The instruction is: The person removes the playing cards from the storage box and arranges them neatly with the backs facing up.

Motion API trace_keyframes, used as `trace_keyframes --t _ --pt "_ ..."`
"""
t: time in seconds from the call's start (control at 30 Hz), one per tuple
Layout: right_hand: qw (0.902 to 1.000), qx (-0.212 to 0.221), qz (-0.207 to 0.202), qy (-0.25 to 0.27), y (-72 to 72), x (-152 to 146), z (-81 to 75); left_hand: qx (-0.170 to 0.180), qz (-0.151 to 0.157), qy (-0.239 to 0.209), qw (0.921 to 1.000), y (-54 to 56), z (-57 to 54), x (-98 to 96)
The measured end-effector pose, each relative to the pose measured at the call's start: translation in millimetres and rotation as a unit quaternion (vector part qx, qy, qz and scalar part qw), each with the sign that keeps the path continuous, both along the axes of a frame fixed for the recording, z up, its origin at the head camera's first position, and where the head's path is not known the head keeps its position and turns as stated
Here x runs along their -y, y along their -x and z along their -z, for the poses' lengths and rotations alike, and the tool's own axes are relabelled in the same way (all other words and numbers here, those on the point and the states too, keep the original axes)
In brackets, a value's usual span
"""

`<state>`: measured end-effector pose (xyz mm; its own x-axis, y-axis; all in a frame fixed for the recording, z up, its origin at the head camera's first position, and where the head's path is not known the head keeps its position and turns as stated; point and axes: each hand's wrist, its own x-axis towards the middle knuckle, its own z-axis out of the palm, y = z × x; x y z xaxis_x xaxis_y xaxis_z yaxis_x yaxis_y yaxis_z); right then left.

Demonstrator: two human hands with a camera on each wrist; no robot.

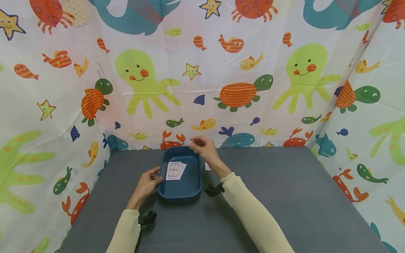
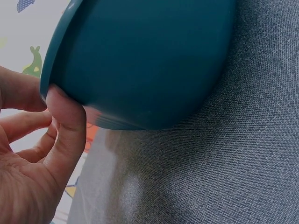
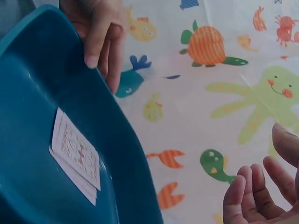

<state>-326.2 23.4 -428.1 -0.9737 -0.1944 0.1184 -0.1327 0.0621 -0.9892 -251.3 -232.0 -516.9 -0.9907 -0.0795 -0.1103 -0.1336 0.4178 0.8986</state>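
A dark blue rectangular tub [image 1: 179, 192] with rounded corners stands in front of me. My left hand [image 1: 147, 185] pinches the tub's left rim, its thumb on the near side of the wall in the left wrist view. A small stack of playing cards [image 1: 173, 171], patterned backs up and slightly fanned, lies in the tub toward its left wall. Above the far right corner of the tub is my right hand [image 1: 204, 147], fingers loosely bent. In the right wrist view that hand [image 3: 264, 196] holds nothing and is apart from the tub wall.
Another card [image 1: 207, 166] lies on the grey cloth-covered table [image 1: 269, 196] right of the tub, partly hidden behind my right wrist. A white curtain [image 1: 196, 91] printed with sea animals rises behind the table and along both sides.
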Motion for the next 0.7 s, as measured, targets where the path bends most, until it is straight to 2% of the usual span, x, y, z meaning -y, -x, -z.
trace_keyframes --t 0.33,0.7 --pt "0.9999 0.003 -0.008 -0.008 2.5 29 14.1 -0.006 0.001 -0.003 1.0 1.2 1.7 1.0" --pt "0.9991 0.04 0.014 -0.006 15.8 56 41.3 -0.009 0.006 0.001 0.9999 0.3 2.4 0.2"
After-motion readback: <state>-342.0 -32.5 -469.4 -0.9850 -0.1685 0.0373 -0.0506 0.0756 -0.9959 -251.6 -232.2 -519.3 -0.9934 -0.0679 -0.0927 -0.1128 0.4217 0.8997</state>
